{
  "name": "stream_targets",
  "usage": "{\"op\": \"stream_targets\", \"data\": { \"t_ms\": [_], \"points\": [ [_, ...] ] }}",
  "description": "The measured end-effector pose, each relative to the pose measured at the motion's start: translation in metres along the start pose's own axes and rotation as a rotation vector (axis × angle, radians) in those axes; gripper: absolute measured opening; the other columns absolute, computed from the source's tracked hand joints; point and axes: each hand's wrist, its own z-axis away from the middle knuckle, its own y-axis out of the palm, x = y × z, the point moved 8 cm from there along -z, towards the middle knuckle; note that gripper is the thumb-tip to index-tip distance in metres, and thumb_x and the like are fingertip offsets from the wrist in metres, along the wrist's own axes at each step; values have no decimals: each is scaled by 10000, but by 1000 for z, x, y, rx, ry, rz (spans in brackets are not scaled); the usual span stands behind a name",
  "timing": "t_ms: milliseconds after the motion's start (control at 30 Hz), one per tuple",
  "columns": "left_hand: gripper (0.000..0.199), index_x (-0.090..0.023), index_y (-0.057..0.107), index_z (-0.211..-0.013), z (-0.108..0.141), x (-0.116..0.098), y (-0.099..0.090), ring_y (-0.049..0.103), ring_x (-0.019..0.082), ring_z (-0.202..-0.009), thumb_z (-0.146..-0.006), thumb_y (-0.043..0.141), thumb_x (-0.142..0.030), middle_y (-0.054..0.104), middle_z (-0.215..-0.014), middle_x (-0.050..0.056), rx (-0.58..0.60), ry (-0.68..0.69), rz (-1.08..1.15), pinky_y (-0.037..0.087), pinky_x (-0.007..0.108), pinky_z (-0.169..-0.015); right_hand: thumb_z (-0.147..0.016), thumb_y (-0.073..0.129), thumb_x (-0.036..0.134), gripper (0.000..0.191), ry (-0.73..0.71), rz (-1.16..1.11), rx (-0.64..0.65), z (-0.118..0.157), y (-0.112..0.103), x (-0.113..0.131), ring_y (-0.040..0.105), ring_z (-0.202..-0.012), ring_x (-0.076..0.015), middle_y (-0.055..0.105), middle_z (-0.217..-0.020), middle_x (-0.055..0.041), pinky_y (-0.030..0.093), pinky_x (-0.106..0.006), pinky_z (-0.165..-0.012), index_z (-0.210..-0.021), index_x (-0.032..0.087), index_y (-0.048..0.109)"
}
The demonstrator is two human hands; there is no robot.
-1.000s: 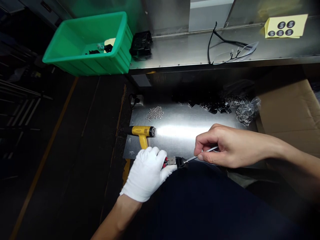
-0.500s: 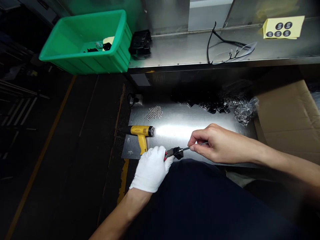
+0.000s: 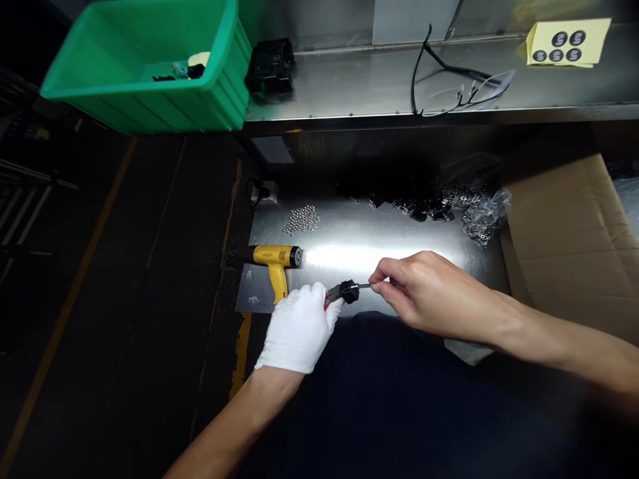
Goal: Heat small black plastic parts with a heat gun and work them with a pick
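Along the near edge of the steel sheet (image 3: 399, 233), both hands work over bare metal, with open room ahead of them. A cardboard box (image 3: 564, 266) sits just beside the right edge, and a yellow heat gun (image 3: 274, 261) lies at the left edge. Dark clutter (image 3: 419, 209) along the far edge is hard to make out. The gloved left hand (image 3: 298, 329) clenches pliers (image 3: 333, 296), mostly hidden, gripping a black part (image 3: 349, 291); the bare right hand (image 3: 424, 293) pinches a thin pick (image 3: 382, 285) whose tip meets it

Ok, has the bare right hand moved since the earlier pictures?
Yes: the bare right hand has shifted leftward, closer to the yellow heat gun.
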Motion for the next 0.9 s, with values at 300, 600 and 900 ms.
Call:
{"op": "stream_targets", "data": {
  "t_ms": [300,600,900],
  "points": [
    [470,-176,626,-951,-5,4,-12,702,328,-729,-1054,363,-552,692,-800,119,-28,-95,-52,472,376,-630,-1020,468,155,223,35,364,-31,-4,10,14,719,-608,-275,777,-778,-86,304,-376,-503,-984,152,688],
    [436,-193,602,-888,4,4,-19,664,279,-726,-1052,405,-546,652,-785,72,-96,-25,-58,402,351,-600,-1014,492,196,219,9,99,-99,10,-8,15,731,-648,-231,785,-788,-63,440,-342,-575,-1037,140,703],
    [289,-196,596,-865,10,2,-23,651,266,-756,-1013,535,-436,641,-788,61,-25,154,-23,443,354,-657,-954,584,191,168,-1,-163,21,17,-20,11,480,-477,-92,608,-592,49,370,-257,-497,-926,178,749]
  ]
}}
